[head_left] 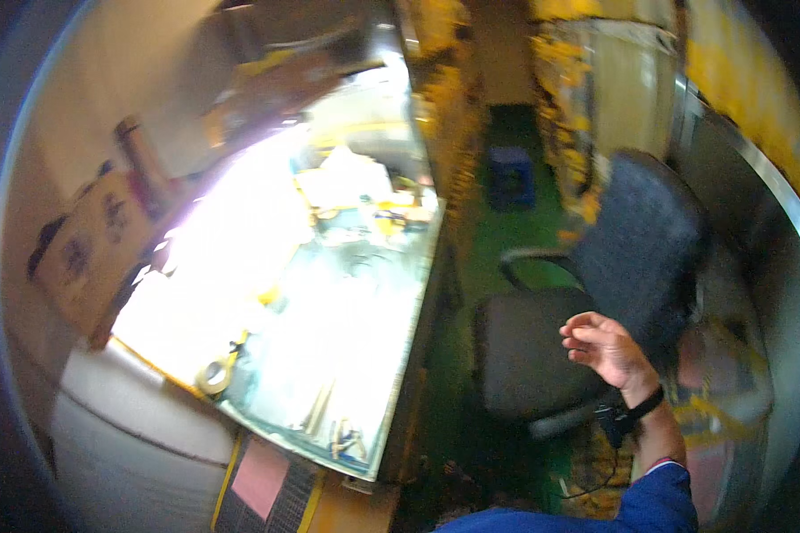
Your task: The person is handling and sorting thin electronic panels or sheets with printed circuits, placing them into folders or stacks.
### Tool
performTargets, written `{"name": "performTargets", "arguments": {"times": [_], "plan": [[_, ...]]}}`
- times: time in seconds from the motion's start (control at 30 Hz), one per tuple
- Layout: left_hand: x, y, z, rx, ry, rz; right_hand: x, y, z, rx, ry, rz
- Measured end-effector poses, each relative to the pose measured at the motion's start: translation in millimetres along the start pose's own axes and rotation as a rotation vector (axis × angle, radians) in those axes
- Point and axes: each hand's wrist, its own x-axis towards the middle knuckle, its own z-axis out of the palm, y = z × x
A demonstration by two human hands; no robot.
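Note:
My right hand [608,348] is raised in front of the office chair, nearest to its dark seat [533,355] and backrest [644,244]. The fingers are loosely bent and a little apart, and I see nothing in them. A black strap with a small dark device [618,422] is round the wrist, and a thin cable hangs below it. The blue sleeve [653,506] ends on the forearm. My left hand is out of the picture. To the left stands a brightly lit worktable [329,329], its far part washed out by glare.
On the table lie a tape roll [213,377], some small tools [348,441] and blurred clutter at the far end. A pink sheet [260,480] is by its near edge. Beyond the chair, a blue stool-like object [512,178] stands on the green floor [498,240] between yellowish stacks.

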Motion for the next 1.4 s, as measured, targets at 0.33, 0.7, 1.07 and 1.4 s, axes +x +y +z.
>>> {"name": "performTargets", "arguments": {"times": [0.33,0.7,1.07,1.4], "plan": [[113.1,-122.6,27.9,-0.247,0.327,0.265,96.7,-134.1,166.1,-0.103,-0.362,-0.384],[203.5,-57.7,61.2,-0.331,0.397,0.267,255.7,-238.8,297.7,-0.175,-0.502,-0.547],[224.8,33.6,40.4,-0.36,0.637,0.253,483.9,-268.5,423.0,0.251,-0.494,-0.385],[214.9,45.7,61.6,-0.39,0.713,0.184,540.8,-287.4,464.1,0.195,-0.668,-0.514]]}}
